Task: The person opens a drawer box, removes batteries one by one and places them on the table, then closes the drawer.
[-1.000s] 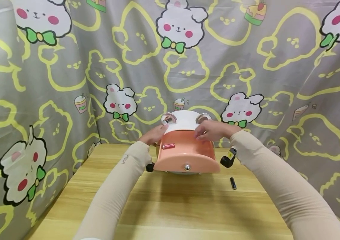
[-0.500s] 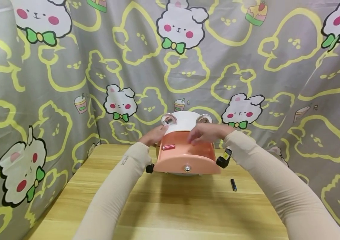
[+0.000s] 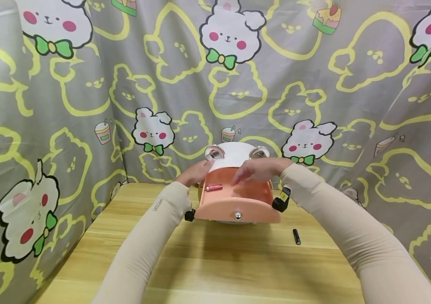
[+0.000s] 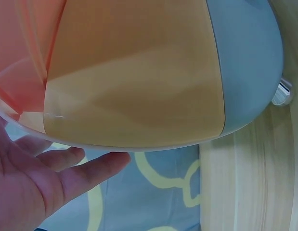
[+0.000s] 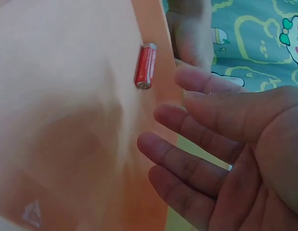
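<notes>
A rounded storage box with a white top (image 3: 235, 153) has its coral drawer (image 3: 238, 207) pulled out toward me. Inside the drawer, by its left wall, lies a red battery (image 3: 214, 188). My right hand (image 3: 255, 169) hovers over the drawer, to the right of that battery; in the right wrist view its fingers (image 5: 185, 163) are spread and hold nothing. At the box's left side, my left hand (image 3: 197, 172) touches its edge. Its fingers (image 4: 98, 169) extend along the rim in the left wrist view, where a tan side panel (image 4: 134, 82) shows.
A dark battery (image 3: 296, 237) lies on the wooden table (image 3: 245, 270) to the right of the box. Two shiny round ears (image 3: 214, 152) stand on the box top. A patterned curtain (image 3: 185, 97) hangs behind and at both sides.
My right hand has moved left and a little lower over the drawer, nearer the red battery. My left hand stays at the box's left side. The batteries have not moved.
</notes>
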{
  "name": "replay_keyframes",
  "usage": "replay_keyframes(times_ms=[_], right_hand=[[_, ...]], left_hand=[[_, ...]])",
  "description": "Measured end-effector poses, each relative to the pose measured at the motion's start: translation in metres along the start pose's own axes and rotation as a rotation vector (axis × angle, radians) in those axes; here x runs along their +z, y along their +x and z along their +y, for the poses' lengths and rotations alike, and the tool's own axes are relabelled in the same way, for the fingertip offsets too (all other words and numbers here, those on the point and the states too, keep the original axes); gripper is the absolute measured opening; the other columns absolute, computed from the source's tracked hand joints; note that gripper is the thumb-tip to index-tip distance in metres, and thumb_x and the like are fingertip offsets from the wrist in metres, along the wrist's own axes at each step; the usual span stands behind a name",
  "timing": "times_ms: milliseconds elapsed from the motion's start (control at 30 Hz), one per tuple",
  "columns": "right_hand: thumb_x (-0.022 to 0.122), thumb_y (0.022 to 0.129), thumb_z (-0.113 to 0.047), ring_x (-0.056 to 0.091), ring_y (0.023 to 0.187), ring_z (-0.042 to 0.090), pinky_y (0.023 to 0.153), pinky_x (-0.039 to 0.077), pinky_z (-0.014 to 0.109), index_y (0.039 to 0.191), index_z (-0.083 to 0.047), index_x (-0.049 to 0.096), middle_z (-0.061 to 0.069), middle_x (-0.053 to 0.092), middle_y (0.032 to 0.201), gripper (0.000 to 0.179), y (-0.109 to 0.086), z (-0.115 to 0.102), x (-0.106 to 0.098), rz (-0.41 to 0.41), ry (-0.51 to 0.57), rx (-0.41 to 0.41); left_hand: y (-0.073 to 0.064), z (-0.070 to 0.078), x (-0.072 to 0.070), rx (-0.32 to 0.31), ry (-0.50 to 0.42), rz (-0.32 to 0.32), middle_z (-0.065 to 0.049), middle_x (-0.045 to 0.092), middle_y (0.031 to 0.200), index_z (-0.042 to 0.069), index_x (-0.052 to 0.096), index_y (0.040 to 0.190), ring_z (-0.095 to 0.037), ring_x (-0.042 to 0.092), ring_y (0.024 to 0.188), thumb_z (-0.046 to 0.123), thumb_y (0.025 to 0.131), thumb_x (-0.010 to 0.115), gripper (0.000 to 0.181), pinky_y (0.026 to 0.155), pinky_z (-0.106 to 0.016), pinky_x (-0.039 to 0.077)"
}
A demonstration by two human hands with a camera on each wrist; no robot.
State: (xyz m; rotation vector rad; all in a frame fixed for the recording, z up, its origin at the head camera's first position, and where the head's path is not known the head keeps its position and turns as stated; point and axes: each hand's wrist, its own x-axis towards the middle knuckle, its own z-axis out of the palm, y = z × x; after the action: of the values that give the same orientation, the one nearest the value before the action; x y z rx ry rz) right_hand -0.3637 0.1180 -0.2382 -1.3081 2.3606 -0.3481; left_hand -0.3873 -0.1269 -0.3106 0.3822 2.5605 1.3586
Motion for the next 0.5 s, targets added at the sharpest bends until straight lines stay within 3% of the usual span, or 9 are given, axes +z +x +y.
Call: replay_keyframes(times_ms=[267, 500], right_hand=[[0.053, 0.097, 0.003, 0.056, 0.117, 0.017, 0.104, 0.040, 0.038, 0.126, -0.008, 0.065, 0.003, 0.064, 0.123, 0.033, 0.005, -0.004, -0.004, -0.080, -0.053, -0.006], [0.049, 0.095, 0.009, 0.058, 0.102, 0.019, 0.098, 0.045, 0.035, 0.122, 0.001, 0.064, 0.011, 0.065, 0.116, 0.033, 0.012, -0.012, -0.010, -0.107, -0.180, -0.179]], left_hand=[[-0.001, -0.002, 0.001, -0.007, 0.025, 0.011, -0.011, 0.060, 0.115, 0.013, 0.046, 0.134, -0.027, 0.059, 0.099, 0.054, 0.103, 0.019, 0.058, 0.077, -0.046, 0.053], [0.000, -0.003, 0.000, -0.004, 0.026, 0.012, -0.012, 0.061, 0.115, 0.012, 0.046, 0.131, -0.026, 0.060, 0.098, 0.055, 0.103, 0.020, 0.058, 0.077, -0.048, 0.053]])
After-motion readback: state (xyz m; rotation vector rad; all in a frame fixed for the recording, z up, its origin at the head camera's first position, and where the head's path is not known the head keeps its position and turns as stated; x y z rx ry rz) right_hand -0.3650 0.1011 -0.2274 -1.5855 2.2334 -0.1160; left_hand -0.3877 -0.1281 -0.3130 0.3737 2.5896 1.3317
